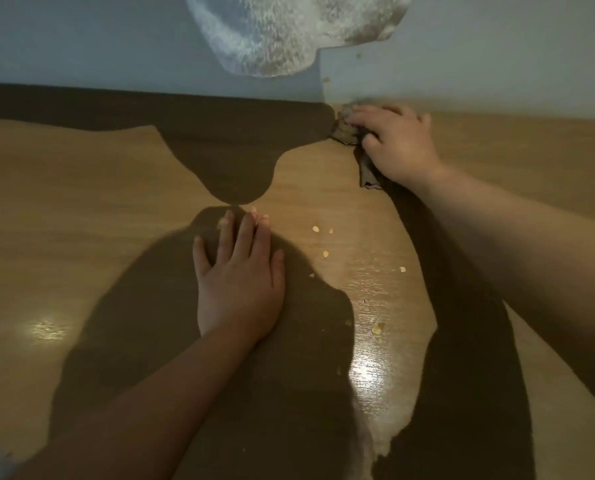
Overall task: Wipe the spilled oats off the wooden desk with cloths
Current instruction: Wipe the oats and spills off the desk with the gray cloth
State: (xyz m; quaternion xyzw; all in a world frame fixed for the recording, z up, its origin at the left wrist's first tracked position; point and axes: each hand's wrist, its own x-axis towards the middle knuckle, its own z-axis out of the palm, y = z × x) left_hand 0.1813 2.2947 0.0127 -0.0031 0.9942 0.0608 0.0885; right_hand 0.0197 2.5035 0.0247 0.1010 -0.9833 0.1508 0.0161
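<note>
My right hand (398,143) grips a dark brown cloth (367,171) at the far edge of the wooden desk (81,209), pressed into the corner where the desk meets the wall. Part of the cloth sticks out below and left of the palm. My left hand (240,275) lies flat on the desk near the middle, fingers straight and spread, holding nothing. Several loose oat flakes (325,253) lie scattered between the two arms, with more oat flakes (377,328) nearer to me.
A pale wall (81,39) runs along the desk's far edge, with a step in it above my right hand and two flakes stuck to it. Dark shadows of my head and arms fall across the desk. Glare spots shine on the wood.
</note>
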